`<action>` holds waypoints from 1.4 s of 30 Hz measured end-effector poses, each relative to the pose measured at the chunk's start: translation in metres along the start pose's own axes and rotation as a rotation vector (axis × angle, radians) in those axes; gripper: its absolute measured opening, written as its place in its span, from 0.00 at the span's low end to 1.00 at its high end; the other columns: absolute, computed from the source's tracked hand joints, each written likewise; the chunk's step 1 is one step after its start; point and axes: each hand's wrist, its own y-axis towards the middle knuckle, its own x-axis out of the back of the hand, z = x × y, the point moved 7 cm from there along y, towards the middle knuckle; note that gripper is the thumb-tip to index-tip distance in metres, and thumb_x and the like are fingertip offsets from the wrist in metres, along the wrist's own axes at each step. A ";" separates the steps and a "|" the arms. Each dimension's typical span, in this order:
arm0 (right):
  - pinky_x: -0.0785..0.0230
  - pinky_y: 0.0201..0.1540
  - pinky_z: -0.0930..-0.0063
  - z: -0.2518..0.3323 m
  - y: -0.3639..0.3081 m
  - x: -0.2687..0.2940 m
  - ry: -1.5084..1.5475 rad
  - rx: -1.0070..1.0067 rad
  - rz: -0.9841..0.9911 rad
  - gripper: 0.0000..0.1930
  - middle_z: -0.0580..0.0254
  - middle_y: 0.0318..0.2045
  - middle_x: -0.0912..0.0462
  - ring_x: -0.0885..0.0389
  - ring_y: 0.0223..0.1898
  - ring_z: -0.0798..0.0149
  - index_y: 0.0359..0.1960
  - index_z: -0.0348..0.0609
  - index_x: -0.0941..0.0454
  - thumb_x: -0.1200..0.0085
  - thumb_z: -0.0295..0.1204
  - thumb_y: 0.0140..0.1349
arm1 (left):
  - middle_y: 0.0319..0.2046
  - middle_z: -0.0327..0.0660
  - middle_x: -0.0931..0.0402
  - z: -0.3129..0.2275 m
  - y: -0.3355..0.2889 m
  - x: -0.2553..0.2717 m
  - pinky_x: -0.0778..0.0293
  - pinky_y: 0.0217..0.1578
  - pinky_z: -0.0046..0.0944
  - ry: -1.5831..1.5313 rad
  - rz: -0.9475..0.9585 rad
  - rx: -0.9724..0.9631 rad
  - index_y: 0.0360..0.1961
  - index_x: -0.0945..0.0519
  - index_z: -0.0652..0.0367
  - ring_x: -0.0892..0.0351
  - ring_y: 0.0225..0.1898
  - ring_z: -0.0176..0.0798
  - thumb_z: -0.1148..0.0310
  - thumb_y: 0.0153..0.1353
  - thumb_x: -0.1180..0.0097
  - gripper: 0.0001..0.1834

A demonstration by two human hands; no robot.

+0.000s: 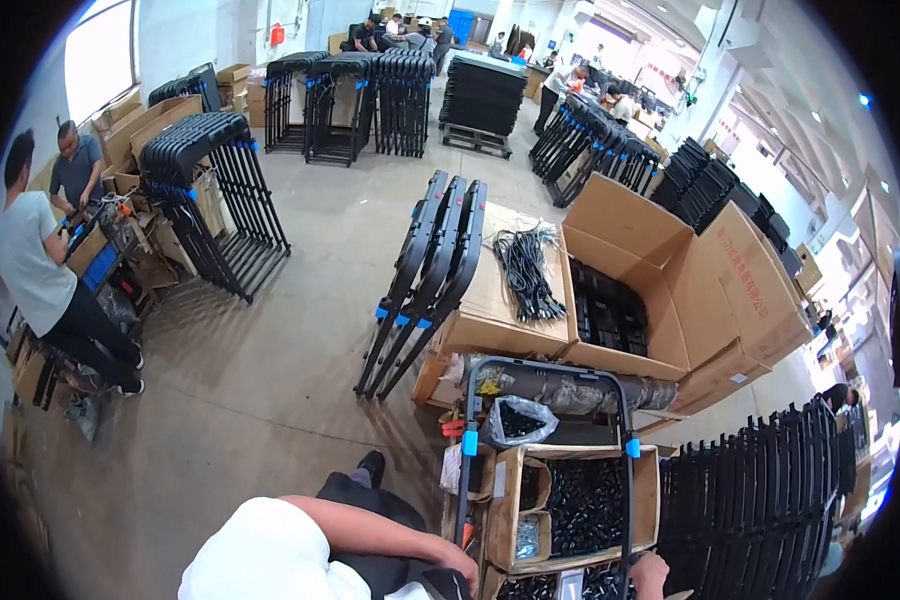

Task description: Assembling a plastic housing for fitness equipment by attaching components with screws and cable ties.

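Frame (pixel 628 490) over parts bin (pixel 647 492), carton (pixel 682 295) behind (cables (pixel 527 272) left)

the person wears a white short-sleeved top (pixel 260 555), dark trousers (pixel 378 508) and a black shoe (pixel 372 465).

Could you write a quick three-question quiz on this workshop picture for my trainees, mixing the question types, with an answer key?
1. Multiple choice: the black frame stands between the person's left hand and right hand. What colour are the clips on its legs?
A) red
B) blue
C) yellow

2. True or false: the large cardboard box is closed at the top.

3. Fill in the blank: in the picture, the bundle of dark cables lies to the ____ of that box.

Key:
1. B, blue.
2. False; its flaps stand open and dark things show inside.
3. left.
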 end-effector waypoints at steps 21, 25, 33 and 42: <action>0.17 0.47 0.54 0.031 -0.026 0.008 0.054 0.118 -0.001 0.38 0.38 0.48 0.14 0.12 0.48 0.45 0.63 0.22 0.31 0.55 0.54 0.73 | 0.44 0.49 0.14 0.016 0.005 0.002 0.24 0.49 0.52 0.096 -0.049 0.013 0.47 0.14 0.55 0.16 0.49 0.54 0.68 0.54 0.39 0.17; 0.15 0.40 0.54 0.021 -0.036 0.003 0.093 0.037 -0.163 0.36 0.36 0.43 0.14 0.10 0.40 0.45 0.57 0.23 0.27 0.51 0.55 0.71 | 0.40 0.48 0.13 -0.027 -0.005 0.012 0.23 0.48 0.54 0.336 -0.041 0.146 0.44 0.12 0.56 0.15 0.46 0.55 0.64 0.56 0.37 0.16; 0.22 0.51 0.47 0.114 -0.143 0.027 0.257 0.241 -0.198 0.37 0.35 0.51 0.17 0.16 0.48 0.37 0.72 0.33 0.36 0.44 0.47 0.69 | 0.51 0.53 0.21 -0.054 -0.036 0.040 0.26 0.55 0.55 0.341 -0.374 -0.263 0.57 0.22 0.58 0.23 0.56 0.60 0.62 0.59 0.38 0.25; 0.27 0.41 0.49 0.278 -0.353 0.069 0.790 0.516 0.148 0.18 0.44 0.32 0.14 0.16 0.36 0.38 0.53 0.43 0.20 0.41 0.42 0.70 | 0.48 0.48 0.24 -0.030 -0.148 0.166 0.34 0.65 0.51 0.794 -0.929 -0.039 0.48 0.20 0.57 0.28 0.60 0.53 0.64 0.53 0.36 0.21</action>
